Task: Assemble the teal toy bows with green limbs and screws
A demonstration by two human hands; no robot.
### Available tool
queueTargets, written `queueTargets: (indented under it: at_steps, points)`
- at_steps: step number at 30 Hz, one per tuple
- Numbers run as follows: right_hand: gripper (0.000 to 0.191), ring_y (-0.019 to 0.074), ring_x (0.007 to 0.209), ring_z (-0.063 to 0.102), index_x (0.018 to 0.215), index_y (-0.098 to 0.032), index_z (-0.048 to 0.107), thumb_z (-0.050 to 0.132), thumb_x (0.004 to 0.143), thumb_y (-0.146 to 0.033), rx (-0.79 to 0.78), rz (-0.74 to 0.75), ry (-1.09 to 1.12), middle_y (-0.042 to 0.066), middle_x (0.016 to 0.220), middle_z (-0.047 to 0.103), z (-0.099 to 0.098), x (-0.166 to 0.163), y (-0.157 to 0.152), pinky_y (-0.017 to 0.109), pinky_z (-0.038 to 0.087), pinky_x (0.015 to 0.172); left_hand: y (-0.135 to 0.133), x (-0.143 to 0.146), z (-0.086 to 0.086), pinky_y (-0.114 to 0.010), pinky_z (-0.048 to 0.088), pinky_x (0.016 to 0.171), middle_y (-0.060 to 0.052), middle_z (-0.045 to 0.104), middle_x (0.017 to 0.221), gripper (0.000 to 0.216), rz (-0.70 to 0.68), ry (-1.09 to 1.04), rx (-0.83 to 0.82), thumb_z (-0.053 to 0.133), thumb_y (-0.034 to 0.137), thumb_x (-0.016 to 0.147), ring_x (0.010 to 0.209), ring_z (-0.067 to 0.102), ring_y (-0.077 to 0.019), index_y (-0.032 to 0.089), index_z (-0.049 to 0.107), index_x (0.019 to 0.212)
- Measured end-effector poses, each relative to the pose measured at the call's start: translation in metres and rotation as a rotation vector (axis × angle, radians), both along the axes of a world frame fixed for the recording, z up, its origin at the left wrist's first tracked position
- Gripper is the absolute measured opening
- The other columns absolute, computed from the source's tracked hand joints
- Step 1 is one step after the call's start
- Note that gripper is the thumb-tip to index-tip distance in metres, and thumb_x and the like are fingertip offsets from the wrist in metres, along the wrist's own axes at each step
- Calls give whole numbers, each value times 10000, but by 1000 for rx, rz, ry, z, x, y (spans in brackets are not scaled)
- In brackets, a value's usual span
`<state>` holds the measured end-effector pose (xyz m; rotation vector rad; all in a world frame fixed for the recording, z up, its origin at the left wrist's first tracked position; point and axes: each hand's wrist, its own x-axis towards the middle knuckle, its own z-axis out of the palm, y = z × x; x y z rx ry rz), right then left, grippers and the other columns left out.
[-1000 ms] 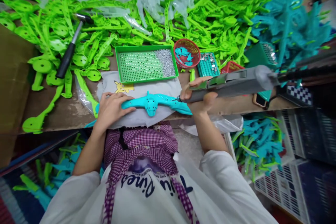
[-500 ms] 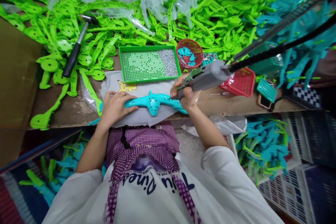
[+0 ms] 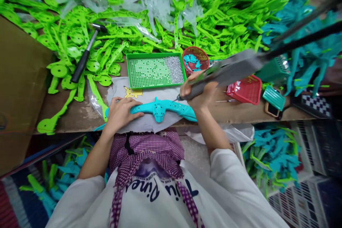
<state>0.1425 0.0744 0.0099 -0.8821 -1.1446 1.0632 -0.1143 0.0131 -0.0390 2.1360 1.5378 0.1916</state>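
Observation:
A turquoise plastic part (image 3: 159, 109), long and curved with a knob in its middle, lies across a grey cloth (image 3: 128, 127) at the table's front edge. My left hand (image 3: 123, 112) grips its left end, thumb in front and fingers behind. In my right hand (image 3: 201, 92) is a grey power screwdriver (image 3: 227, 73), tilted, with cords or a hanger running up to the right. Its bit points down to the left, at the right half of the part; whether the tip touches is too small to tell.
Behind the cloth stands a green tray (image 3: 149, 87) with small screws, beside a red round basket (image 3: 196, 50) of turquoise pieces. A red square basket (image 3: 252, 91) sits right. A hammer (image 3: 84, 57) rests on heaped lime-green parts (image 3: 107, 48). A cardboard box (image 3: 24, 89) borders the left.
My right hand has drawn the screwdriver up and to the right, and its bit now shows. My left hand still holds the part. The whole view has shifted slightly.

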Motion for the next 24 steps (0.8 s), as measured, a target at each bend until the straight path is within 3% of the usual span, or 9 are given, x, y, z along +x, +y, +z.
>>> queueTargets:
  at_steps: [3, 8, 13, 18, 24]
  points:
    - [613, 120, 346, 425, 794, -300, 589, 625, 659, -897, 65, -120, -34, -89, 437, 432, 3, -11, 36, 277, 351, 367, 0, 0, 0, -508, 317, 1057, -66, 748, 1179, 357, 8, -5, 6, 750, 488, 881, 1167, 649, -325, 304, 755, 1187]
    - [607, 132, 372, 483, 790, -277, 574, 532, 754, -882, 77, -226, -186, -78, 471, 451, -25, -21, 76, 300, 407, 426, -2, -2, -6, -507, 320, 1051, -64, 750, 1173, 357, -6, -6, 26, 749, 495, 881, 1132, 659, -317, 313, 753, 1188]
    - [594, 121, 381, 480, 783, -282, 571, 526, 764, -874, 89, -214, -200, -77, 481, 431, -43, -21, 81, 295, 411, 427, -2, -3, -10, -497, 325, 1045, -57, 749, 1170, 364, -7, -18, 44, 737, 506, 890, 1126, 658, -307, 314, 744, 1200]
    - [578, 120, 411, 518, 807, -268, 577, 503, 815, -842, 94, -207, -222, -71, 513, 427, -47, -17, 80, 287, 444, 450, -2, -2, -6, -512, 330, 1048, -55, 753, 1160, 342, -4, -25, 39, 738, 506, 889, 1134, 657, -316, 313, 755, 1171]
    - [608, 127, 432, 546, 798, -262, 585, 506, 783, -865, 50, -162, -201, -68, 524, 449, -48, -18, 82, 291, 468, 467, -2, -3, -8, -505, 338, 1044, -61, 757, 1153, 359, 1, -24, 33, 744, 496, 886, 1118, 665, -308, 311, 747, 1194]
